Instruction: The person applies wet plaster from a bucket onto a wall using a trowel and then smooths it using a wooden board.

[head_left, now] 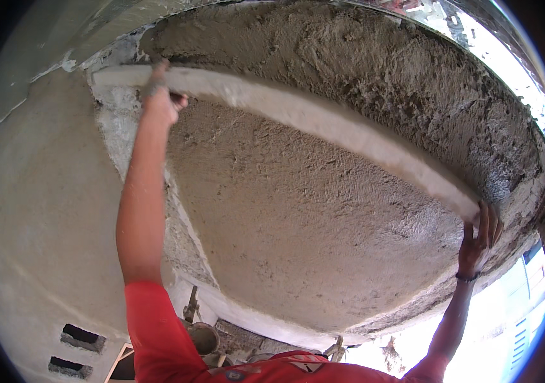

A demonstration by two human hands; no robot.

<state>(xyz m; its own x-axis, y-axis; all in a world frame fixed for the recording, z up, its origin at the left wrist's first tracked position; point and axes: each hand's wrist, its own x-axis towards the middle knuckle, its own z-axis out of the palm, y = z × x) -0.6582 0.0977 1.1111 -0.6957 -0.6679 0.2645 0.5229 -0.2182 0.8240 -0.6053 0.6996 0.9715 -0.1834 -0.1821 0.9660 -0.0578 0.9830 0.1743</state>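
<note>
A long, pale, mortar-coated straightedge (323, 124) lies across the wet plaster, its line bent by the lens. My left hand (162, 101) grips it close to its left end, slightly blurred by motion, with the thumb and fingers on either edge. At the far right end, my right hand (482, 237) holds the straightedge with its fingers curled over the tip; a dark band circles that wrist. On one side of the bar the rough plaster (413, 76) is darker and lumpy. Lighter, flatter plaster (298, 210) with fine pits covers the area nearer me.
To the left stands a smooth grey wall (36, 191) with two dark slots (82, 337) low in it. A pale, rough strip (186, 236) borders the plaster. Below are a bucket (204, 338) and some wooden pieces. Bright daylight comes in at the right.
</note>
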